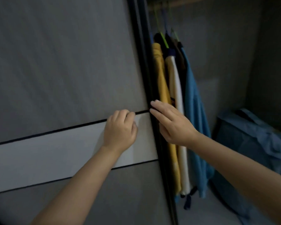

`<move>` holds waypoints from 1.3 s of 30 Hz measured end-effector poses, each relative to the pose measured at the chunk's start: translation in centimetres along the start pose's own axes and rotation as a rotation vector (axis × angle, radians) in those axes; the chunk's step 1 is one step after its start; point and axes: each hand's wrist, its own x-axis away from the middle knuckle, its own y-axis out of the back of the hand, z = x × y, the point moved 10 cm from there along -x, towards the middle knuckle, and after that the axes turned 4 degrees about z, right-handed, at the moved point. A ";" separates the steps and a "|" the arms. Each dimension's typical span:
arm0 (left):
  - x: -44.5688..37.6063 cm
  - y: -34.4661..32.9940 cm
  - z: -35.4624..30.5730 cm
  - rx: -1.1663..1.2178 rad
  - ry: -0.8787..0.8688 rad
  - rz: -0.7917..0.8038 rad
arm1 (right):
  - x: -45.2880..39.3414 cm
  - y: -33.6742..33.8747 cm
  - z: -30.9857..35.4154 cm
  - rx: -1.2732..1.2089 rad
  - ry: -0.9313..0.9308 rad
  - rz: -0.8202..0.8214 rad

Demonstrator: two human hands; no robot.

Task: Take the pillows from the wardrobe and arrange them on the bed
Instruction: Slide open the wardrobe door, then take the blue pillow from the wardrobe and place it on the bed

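1. Wardrobe (230, 65): grey interior, open on the side right of the sliding door (63, 62). The door is a grey panel crossed by a paler band (47, 156) edged with thin dark lines; its black frame edge (146, 70) runs top to bottom, leaning slightly in this view.
2. Pillows: none can be identified with certainty. A bulky blue fabric item (253, 140) sits low in the compartment, well right of the door edge; whether it is a pillow or a bag cannot be told.
3. Left hand (120, 130): laid on the pale band just left of the door edge, fingers curled with the tips on the face of the panel at the band's upper line. It holds nothing.
4. Right hand (172, 122): at the black door edge, fingers extended and spread, tips touching the edge, thumb below. Not closed round anything.
5. Obstructions: hanging clothes (175, 111) directly right of the door edge: a yellow garment, a white one and a blue one (193, 111), on green hangers (164, 38) from a rail (177, 4) overhead. They hang between the door edge and the blue fabric item.
6. Orientation: the door's long axis is vertical; the garments hang parallel to it. The blue fabric item lies broadly flat, its orientation unclear in the dim, blurred picture.
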 end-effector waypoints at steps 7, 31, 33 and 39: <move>-4.4 -7.9 -15.8 0.171 -0.216 0.109 | 16.1 3.9 -13.9 0.119 -0.417 0.273; -17.7 -48.2 -41.0 0.218 -0.272 0.931 | 47.0 -9.9 -52.6 -0.051 -1.441 0.769; -17.9 -50.6 -40.9 0.222 -0.308 0.964 | 49.1 -13.1 -54.1 -0.101 -1.604 0.752; -18.0 -56.4 -38.4 0.360 -0.253 1.034 | 52.7 -19.5 -52.2 -0.188 -1.751 0.743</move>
